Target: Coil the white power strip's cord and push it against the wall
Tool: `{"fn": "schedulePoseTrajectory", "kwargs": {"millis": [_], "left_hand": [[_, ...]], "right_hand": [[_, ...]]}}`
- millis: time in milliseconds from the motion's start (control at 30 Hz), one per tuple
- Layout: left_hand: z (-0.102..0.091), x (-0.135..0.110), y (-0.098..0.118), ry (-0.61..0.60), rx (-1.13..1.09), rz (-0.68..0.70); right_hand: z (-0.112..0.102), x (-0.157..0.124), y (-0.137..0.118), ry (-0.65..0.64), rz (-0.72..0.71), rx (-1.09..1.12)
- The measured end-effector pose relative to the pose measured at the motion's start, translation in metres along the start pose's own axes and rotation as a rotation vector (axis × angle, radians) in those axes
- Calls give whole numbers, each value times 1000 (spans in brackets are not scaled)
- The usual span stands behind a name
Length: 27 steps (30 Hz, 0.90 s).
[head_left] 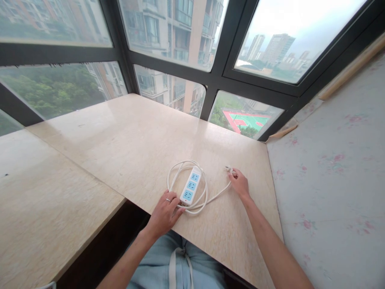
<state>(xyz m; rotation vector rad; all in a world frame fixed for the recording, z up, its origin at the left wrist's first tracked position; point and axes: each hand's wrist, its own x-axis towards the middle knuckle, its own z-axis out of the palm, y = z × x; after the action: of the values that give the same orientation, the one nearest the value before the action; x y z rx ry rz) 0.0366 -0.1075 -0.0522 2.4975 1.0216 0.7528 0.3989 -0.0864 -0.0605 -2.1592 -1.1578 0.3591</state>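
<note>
A white power strip (190, 186) with three blue sockets lies on the beige marble ledge (126, 144), its white cable (186, 165) looped around it. My left hand (165, 213), a ring on one finger, rests flat at the strip's near end, fingertips touching it and the cable loop. My right hand (240, 182) pinches the cable just behind the plug (228, 169), which lies on the ledge to the right of the strip.
Dark-framed windows (210, 76) run along the far edge of the ledge. A floral-patterned wall (331, 168) borders the ledge on the right. A second marble slab (45, 200) sits lower left, with a dark gap (105, 245) between. My knees in light jeans (162, 265) show below.
</note>
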Motion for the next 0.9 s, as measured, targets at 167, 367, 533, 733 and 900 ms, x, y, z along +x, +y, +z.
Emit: {"fn": "schedulePoseTrajectory", "kwargs": {"millis": [167,367,533,733,900], "left_hand": [[-1,8,-13,79,-115,-65],[-12,28,-26,185,-226,-235],[-2,69,-39,321,-57,-300],[28,116,-36,76,119,-306],[40,132,-22,-47,157,-249]], "right_hand": [[1,-10,-1,-35,-37,74],[14,-10,-9,-42,-41,110],[34,-7,-26,-61,-113,89],[56,-7,-44,-122,-288,-56],[60,-6,-42,-168,-364,-106]]}}
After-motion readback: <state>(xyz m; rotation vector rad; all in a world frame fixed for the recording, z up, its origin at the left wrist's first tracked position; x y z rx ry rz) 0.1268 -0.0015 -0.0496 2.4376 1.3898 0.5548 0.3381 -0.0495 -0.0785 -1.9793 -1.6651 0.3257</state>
